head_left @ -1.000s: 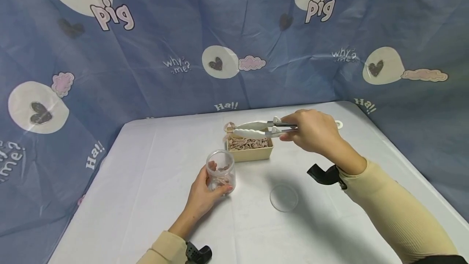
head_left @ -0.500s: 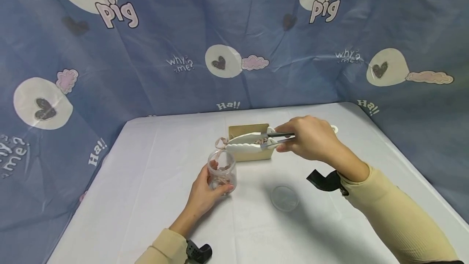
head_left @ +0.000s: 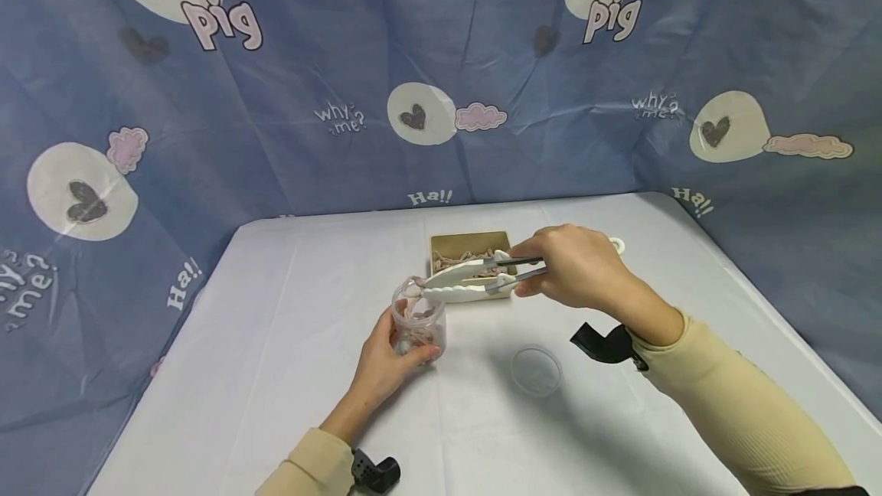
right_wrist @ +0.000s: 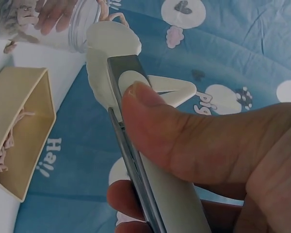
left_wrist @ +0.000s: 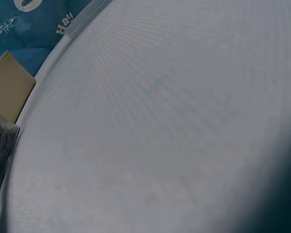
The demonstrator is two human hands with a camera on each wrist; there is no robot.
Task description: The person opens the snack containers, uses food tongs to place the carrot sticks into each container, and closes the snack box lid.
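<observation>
My left hand [head_left: 386, 358] holds a clear plastic jar [head_left: 436, 321], thumb at the front and fingers round the far side. Some thin pinkish-brown pieces lie inside it. My right hand [head_left: 575, 266] grips a pair of tongs [head_left: 458, 294] with white scalloped heads and metal arms. At their tips a pinkish, cord-like piece [head_left: 414, 282] hangs over the jar's mouth. In the right wrist view the thumb [right_wrist: 150, 121] presses on the tongs' handle, and the tong head [right_wrist: 111, 41] overlaps the jar's rim [right_wrist: 80, 24].
Behind the jar stands a cream box [head_left: 472, 242] with more pinkish pieces [head_left: 448, 260] in it, partly covered by the tongs. A clear round lid [head_left: 536, 372] lies on the white tablecloth [head_left: 310, 312]. A blue printed curtain [head_left: 289, 159] hangs behind the table.
My right hand has come down and to the left, bringing the tongs and the pinkish piece from above the box to the jar's mouth. The left hand and jar stay nearly still.
</observation>
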